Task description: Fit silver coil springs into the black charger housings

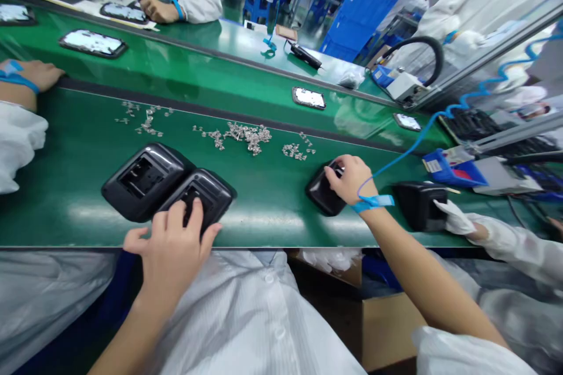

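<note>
My left hand (171,246) reaches over a black plastic housing (220,190), its fingers spread and fingertips at the recess in the housing's face. Against that housing's left side leans a second black housing (167,158), with a square recess and small metal contacts showing. To the right, my right hand (352,179) grips a third black housing (323,193), thumb at its opening and the other fingers over the top. Small silvery metal parts (250,137) lie in loose piles on the green bench behind the housings. A blue strap circles my right wrist.
Behind a dark rail runs a green strip carrying phone-like units (309,97). At right, a co-worker's gloved hand (455,218) touches another black housing (420,205). Another person's hand (39,76) rests at far left. A blue bin (455,170) and a coiled blue cord stand right.
</note>
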`<state>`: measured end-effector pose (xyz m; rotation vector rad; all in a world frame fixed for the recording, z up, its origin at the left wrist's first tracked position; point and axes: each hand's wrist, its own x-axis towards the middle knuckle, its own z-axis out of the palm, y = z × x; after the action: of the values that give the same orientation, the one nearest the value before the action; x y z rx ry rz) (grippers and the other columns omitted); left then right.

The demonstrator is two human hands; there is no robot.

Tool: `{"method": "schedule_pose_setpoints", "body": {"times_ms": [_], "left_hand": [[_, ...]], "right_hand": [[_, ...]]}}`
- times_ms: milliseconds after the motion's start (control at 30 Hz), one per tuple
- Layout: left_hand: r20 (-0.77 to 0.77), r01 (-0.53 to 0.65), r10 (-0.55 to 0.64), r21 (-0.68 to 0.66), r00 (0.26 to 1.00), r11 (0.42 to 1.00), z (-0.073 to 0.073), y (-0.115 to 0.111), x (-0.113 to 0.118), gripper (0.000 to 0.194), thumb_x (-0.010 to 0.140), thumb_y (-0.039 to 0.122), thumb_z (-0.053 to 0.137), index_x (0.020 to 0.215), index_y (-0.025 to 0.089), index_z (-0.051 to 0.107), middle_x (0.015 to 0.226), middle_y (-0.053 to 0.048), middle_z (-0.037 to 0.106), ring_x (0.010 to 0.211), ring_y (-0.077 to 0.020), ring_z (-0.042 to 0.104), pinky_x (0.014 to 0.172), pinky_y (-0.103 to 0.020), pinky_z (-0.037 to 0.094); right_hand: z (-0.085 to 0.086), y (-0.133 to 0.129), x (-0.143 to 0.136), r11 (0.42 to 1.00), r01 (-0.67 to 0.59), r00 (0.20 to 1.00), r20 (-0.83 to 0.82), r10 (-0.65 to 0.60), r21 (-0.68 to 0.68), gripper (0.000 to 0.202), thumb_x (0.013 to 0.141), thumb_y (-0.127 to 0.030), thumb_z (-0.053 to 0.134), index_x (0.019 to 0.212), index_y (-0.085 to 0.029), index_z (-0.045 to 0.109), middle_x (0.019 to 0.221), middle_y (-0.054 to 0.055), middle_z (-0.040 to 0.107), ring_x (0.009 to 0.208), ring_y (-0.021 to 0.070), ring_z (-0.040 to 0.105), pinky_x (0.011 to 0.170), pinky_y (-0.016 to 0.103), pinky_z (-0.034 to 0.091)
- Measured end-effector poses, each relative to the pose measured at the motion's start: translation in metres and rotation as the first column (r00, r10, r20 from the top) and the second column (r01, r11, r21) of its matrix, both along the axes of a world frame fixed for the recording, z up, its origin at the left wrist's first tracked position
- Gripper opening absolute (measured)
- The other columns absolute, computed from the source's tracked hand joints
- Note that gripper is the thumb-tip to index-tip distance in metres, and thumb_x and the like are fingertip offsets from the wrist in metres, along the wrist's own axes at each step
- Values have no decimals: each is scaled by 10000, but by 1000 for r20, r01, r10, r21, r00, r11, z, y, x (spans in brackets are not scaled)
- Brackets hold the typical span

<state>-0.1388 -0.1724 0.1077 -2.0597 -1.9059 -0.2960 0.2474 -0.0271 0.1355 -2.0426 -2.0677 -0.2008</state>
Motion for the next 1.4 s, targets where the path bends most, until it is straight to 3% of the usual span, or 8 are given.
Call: {"method": "schedule_pose_setpoints", "body": {"times_ms": [200,300,400,467,600,1067,1267,1400], "left_hand": [[217,-198,158,176,963,964,-1,25,21,575,972,553,508,1317,102,599,1308,-260,582,1128,-422,523,882,-514,261],[211,215,-271,254,939,943,-2,35,76,530,995,527,453,1283,121,634,1325,-217,605,1187,-368,520,902,-484,294],[108,664,-677,136,728,735,-9,49,141,575,1017,545,410,1397,147,580,1503,-142,520,1368,-308,425,989,-435,347],[69,758,-767,115,638,642,-16,59,180,629,1026,560,386,1469,133,516,1594,-131,431,1470,-291,335,1076,-423,338],[141,707,-708,62,692,704,-27,68,221,716,1025,597,382,1529,92,434,1553,-190,470,1466,-319,367,1147,-478,317],[239,651,-626,-38,743,758,-21,38,114,630,1029,569,431,1430,93,529,1502,-177,536,1476,-326,379,1061,-538,366],[237,637,-612,-42,755,770,-24,34,110,653,1029,588,407,1445,100,529,1530,-174,516,1449,-327,403,1009,-513,378],[217,626,-609,-10,763,780,-26,34,111,637,1044,587,349,1415,114,558,1523,-156,530,1447,-311,397,982,-508,371]], "right_hand": [[19,74,-22,962,-81,991,87,106,-261,187,923,-323,621,1027,-191,701,1065,98,731,1006,248,666,858,335,506],[14,110,-29,903,-43,990,106,97,-426,153,806,-250,764,944,-188,742,978,80,752,920,224,687,798,296,516],[6,127,-36,883,-25,987,127,96,-469,125,738,-143,771,854,-184,755,898,81,753,863,217,695,769,287,521],[2,128,-37,882,-28,985,138,104,-471,127,741,-118,730,844,-187,761,898,86,755,863,218,698,779,293,525],[3,117,-28,892,-72,986,104,131,-446,209,727,-163,710,921,-200,779,910,62,763,843,212,695,781,290,531],[26,18,-47,870,-494,784,-436,441,-7,186,796,-243,643,912,-186,776,773,18,748,647,148,662,650,259,540],[21,-30,-83,723,-684,624,-435,649,98,134,927,-224,639,915,-218,772,1029,59,779,924,191,728,853,328,598],[-2,-37,-82,768,-617,700,-328,634,169,100,904,-216,674,872,-228,768,1120,87,740,1027,249,661,849,417,588]]}}
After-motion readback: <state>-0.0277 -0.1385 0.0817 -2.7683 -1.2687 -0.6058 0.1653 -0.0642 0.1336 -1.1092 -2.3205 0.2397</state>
